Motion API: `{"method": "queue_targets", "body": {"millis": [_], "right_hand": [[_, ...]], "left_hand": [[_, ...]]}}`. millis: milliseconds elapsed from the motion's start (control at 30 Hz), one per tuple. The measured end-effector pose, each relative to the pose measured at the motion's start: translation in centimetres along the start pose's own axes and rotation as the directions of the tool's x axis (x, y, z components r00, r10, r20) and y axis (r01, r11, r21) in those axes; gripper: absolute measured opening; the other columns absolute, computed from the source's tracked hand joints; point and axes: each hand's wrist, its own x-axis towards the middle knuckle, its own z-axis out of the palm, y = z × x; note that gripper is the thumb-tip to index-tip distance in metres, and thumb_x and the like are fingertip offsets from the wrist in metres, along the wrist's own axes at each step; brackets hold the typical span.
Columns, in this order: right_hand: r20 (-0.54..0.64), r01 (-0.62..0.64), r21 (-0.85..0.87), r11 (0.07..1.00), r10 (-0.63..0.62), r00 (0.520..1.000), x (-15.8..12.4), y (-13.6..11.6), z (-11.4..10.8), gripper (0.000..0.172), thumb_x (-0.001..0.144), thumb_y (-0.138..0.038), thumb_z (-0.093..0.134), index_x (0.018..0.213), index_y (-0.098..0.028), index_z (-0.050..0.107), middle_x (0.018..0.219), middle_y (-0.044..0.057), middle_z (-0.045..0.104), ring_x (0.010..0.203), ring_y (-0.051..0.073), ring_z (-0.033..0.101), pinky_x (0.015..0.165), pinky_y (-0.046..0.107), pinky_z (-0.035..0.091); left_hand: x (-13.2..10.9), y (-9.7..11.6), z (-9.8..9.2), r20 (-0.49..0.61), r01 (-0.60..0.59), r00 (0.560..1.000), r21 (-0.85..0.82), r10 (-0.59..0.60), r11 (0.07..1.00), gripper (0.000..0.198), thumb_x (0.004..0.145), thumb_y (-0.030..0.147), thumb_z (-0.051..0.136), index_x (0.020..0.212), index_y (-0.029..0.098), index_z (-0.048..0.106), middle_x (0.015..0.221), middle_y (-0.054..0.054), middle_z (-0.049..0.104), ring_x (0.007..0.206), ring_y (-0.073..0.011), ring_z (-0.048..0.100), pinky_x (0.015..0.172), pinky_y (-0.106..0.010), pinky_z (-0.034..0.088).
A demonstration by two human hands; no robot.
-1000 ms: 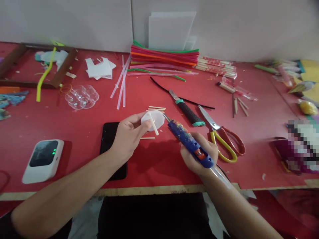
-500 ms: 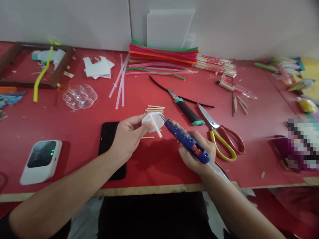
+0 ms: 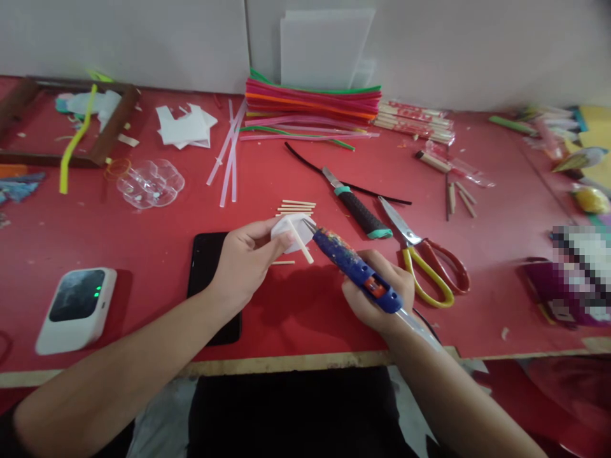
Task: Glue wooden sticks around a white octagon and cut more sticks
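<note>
Gripping the white octagonal piece (image 3: 281, 226), L hand (image 3: 248, 254) had thumb & fingers pinched narrow; R hand (image 3: 365, 308) wrapped a hot-glue gun (image 3: 341, 254), nozzle (image 3: 310, 226) at piece's R side. One wooden stick (image 3: 302, 246) crossed piece, maybe glued; loose sticks (image 3: 298, 207) behind piece looked unused.

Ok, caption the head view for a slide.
Left hand holds a white piece; right hand points a glue gun at it.

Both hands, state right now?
Left hand: closed, holding white polygonal piece, wooden stick across it.
Right hand: closed around blue hot-glue gun.
</note>
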Motion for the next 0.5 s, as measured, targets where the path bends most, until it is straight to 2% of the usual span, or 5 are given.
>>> {"method": "queue_targets", "body": {"millis": [200, 500], "right_hand": [[-0.001, 0.028, 0.006, 1.0, -0.028, 1.0, 0.03, -0.09, -0.16, 0.018, 0.072, -0.019, 0.061, 0.087, -0.028, 0.056, 0.06, -0.009, 0.056, 0.04, 0.009, 0.044, 0.042, 0.022, 0.039], [-0.001, 0.016, -0.016, 1.0, -0.016, 1.0, 0.02, -0.19, -0.24, 0.015, 0.072, -0.02, 0.06, 0.084, -0.026, 0.055, 0.059, -0.008, 0.054, 0.041, 0.009, 0.045, 0.043, 0.022, 0.04]], "left_hand": [[0.07, -0.02, 0.09, -0.007, -0.024, 1.0, 0.012, 0.024, 1.0, 0.026, 0.075, 0.031, 0.087, 0.101, 0.028, 0.083, 0.096, -0.001, 0.082, 0.089, -0.0153, 0.075, 0.085, -0.025, 0.059], [0.04, -0.08, 0.07, -0.022, -0.03, 0.999, 0.039, 0.031, 0.999, 0.029, 0.075, 0.034, 0.087, 0.103, 0.027, 0.082, 0.096, -0.003, 0.082, 0.088, -0.0175, 0.075, 0.085, -0.03, 0.06]]}}
